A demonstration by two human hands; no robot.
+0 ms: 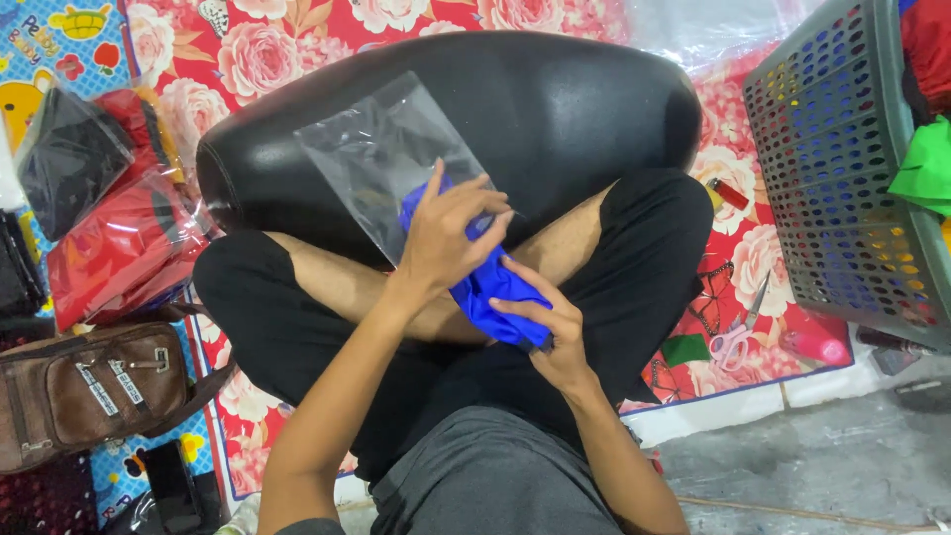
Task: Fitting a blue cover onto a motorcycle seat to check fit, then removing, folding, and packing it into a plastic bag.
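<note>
You sit cross-legged on the floor, and nearest to you your right hand (540, 322) pinches the lower end of a folded blue cloth (492, 287), its fingers (515, 309) closed together on the fabric above your lap. Just beyond it your left hand (446, 233) grips the upper part of the same cloth, fingers curled and clamped on it and on the mouth of a clear plastic bag (381, 159). The cloth's top end sits inside the bag's opening while the rest hangs out between your hands. The bag itself lies tilted across a black cushion (555, 109) that rests against your shins. To your left, a brown bag (89, 391) lies on the floor, and farther out packed red and black garments in plastic (109, 238) are piled together. To your right, pink-handled scissors (735, 337) lie on the red flowered mat (287, 50), near a grey perforated basket (842, 168) tipped on its side. A green cloth (926, 163) shows at the basket's far edge.
</note>
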